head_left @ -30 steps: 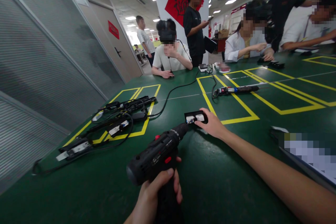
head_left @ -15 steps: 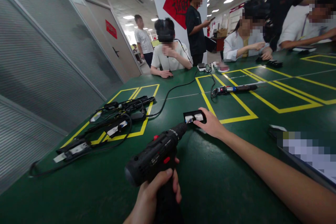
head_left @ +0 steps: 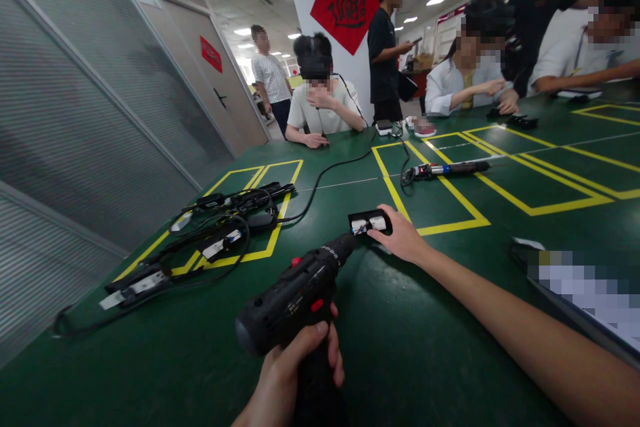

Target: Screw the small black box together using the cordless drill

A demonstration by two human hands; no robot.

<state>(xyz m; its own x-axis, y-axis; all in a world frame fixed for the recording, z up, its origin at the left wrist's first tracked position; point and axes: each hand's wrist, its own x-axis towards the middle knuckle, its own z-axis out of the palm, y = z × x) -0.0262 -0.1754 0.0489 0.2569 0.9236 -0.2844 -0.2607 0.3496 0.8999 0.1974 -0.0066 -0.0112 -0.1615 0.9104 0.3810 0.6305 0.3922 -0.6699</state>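
Fingers: those of the left hand were wrapped tight about the grip of the black power drill, one fingertip resting near its red button; those of the right hand were spread and pressed down on the small black part.
Drill: levelled low over the green table, its nose pointing away from the person and meeting the near left end of the small black part, seemingly so the bit could bear on a fastener there; the bit itself was too small to make out.
Small black part: lay flat on the table just inside the near corner of a yellow taped outline, white labels showing on top; the right hand looked to be holding it steady against the drill's push.
Left of the small black part: a tangle of black cabled units lay across another yellow outline.
Beyond the small black part: a second tool with a blue band rested on the tape, and a seated person in a pale shirt leaned on the far edge.
Right of the small black part: a flat blurred object lay near the forearm.
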